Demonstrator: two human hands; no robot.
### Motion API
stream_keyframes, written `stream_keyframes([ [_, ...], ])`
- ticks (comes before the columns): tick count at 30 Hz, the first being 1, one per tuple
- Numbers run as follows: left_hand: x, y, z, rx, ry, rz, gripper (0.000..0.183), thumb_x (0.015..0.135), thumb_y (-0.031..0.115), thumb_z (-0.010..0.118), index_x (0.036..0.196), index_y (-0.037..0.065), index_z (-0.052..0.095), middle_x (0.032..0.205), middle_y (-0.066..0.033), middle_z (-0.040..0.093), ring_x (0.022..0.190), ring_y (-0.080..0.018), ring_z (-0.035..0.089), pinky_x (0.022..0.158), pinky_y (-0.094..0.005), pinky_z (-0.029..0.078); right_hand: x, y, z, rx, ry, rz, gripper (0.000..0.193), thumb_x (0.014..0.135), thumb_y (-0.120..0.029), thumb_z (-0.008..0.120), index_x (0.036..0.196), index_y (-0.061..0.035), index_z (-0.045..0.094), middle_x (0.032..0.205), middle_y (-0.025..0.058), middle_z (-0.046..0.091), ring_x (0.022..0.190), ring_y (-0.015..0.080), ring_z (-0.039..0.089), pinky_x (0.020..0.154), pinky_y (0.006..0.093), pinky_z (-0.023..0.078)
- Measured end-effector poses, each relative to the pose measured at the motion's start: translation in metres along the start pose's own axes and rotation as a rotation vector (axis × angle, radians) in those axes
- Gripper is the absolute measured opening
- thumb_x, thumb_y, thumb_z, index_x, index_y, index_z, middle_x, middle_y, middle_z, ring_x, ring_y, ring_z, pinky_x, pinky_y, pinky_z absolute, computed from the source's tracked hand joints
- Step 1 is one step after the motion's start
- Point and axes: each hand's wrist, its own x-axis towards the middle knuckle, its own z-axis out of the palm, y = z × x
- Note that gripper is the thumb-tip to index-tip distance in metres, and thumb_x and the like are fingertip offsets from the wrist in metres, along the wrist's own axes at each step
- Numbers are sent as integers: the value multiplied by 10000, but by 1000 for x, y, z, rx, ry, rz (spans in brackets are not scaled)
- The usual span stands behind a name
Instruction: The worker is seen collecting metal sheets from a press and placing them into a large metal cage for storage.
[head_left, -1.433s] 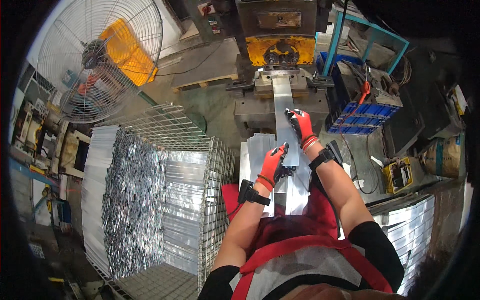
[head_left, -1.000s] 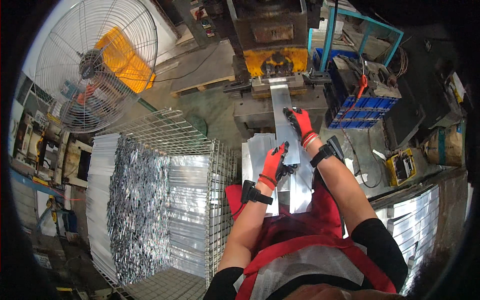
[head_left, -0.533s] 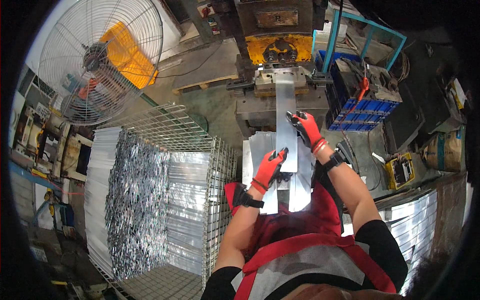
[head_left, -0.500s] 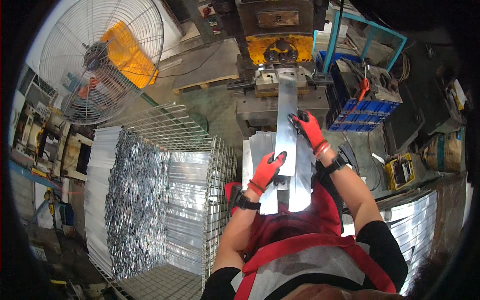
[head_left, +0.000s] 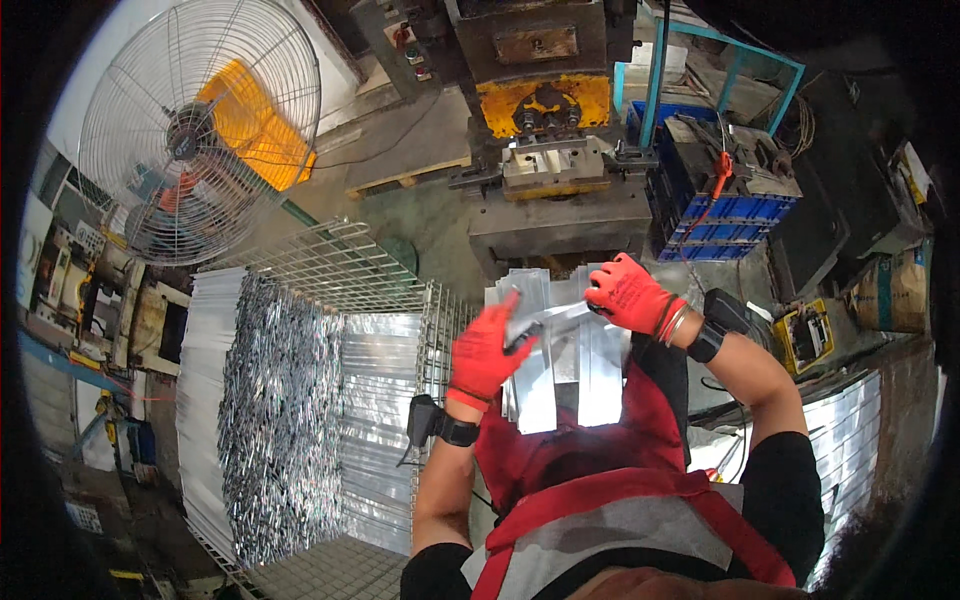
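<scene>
My right hand (head_left: 632, 294), in a red glove with dark fingertips, is closed on one end of a shiny metal strip (head_left: 562, 317). The strip is tilted and slants across between my hands, smeared by motion. Around its other end, my left hand (head_left: 487, 348), gloved alike, has thumb and fingers apart; whether they touch the strip is unclear. Beneath my hands, flat metal strips lie in a left pile (head_left: 537, 392) and a right pile (head_left: 600, 388), close to my red apron. Beyond them stands a press with a metal die (head_left: 553, 165).
Left of me is a wire mesh cage (head_left: 432, 350) packed with stacked metal strips (head_left: 285, 400). A large fan (head_left: 190, 130) stands behind it. Blue crates (head_left: 715, 240) bearing metal parts stand right of the press, with a yellow bin (head_left: 806, 335) nearer me.
The strip has come off the die toward me and turned from lengthwise to crosswise. My left hand has moved left and opened; my right hand has come slightly nearer.
</scene>
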Motion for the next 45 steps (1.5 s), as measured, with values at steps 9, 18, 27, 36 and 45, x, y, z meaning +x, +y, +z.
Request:
stream_keyframes([
  [9,-26,-63,118,-1711,-102,-630,354,913,284,409,1210,93,424,1018,-66,546,808,-130,560,663,-264,492,48,31,46,1131,530,763,228,743,-218,638,683,-21,539,538,15,441,509,89,386,480,273,351],
  [18,39,15,87,-1793,-329,-702,384,880,387,432,1047,49,503,821,-125,597,556,-195,595,463,-275,498,77,66,79,1491,635,766,211,759,-158,609,584,-115,501,558,-77,416,513,23,366,454,211,302],
  [27,41,-4,117,-1756,-183,-766,263,875,323,469,949,75,516,740,-53,544,506,-204,574,410,-286,478,80,71,79,1591,522,862,170,747,-205,615,612,-138,537,546,-75,415,476,40,373,414,231,279],
  [36,44,10,104,-1705,-205,-817,268,864,329,488,977,86,501,805,-40,498,511,-233,572,406,-285,477,78,79,100,1659,680,773,88,743,-161,606,683,-97,599,571,-64,460,511,47,411,451,218,318],
  [45,45,24,89,-1650,-176,-865,301,858,335,497,1026,85,498,835,-50,504,509,-257,581,381,-282,464,77,65,71,1678,492,1066,106,738,-198,626,707,-98,610,553,-52,445,505,61,430,432,230,331],
])
